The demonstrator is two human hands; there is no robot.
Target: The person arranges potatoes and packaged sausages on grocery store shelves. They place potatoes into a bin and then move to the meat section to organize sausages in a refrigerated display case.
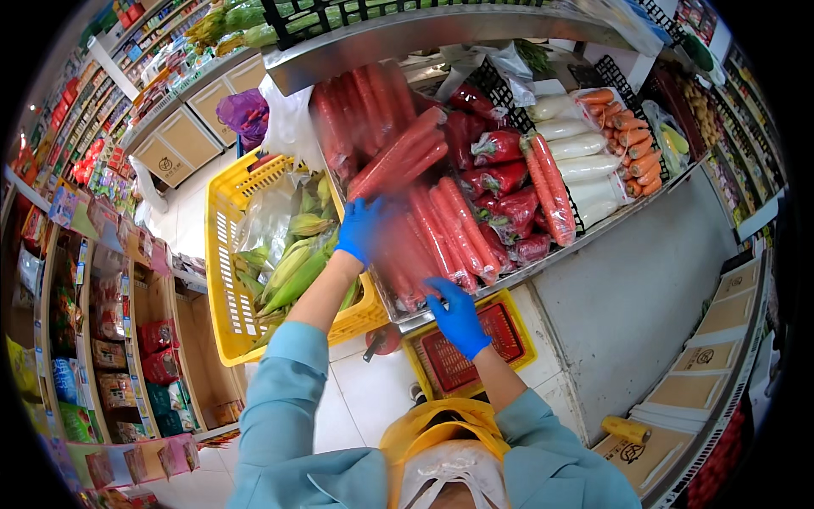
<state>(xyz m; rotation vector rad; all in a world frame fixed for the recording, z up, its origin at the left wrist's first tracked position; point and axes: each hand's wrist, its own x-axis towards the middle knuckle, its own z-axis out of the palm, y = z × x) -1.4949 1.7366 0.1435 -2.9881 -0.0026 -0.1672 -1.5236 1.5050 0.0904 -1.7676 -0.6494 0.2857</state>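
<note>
Film-wrapped packs of long red carrots fill the left part of a metal-edged produce display. My left hand, in a blue glove, is at the lower end of a slanting carrot pack. A blurred smear hides part of its fingers, so I cannot tell whether they grip the pack. My right hand, also gloved in blue, is at the display's front edge with its fingers apart. Its fingertips reach the near ends of the carrot packs, and nothing shows held in it.
A yellow crate with corn stands left of the display. Wrapped red peppers, white radishes and orange carrots lie to the right. A red basket sits below. A metal shelf edge overhangs the back.
</note>
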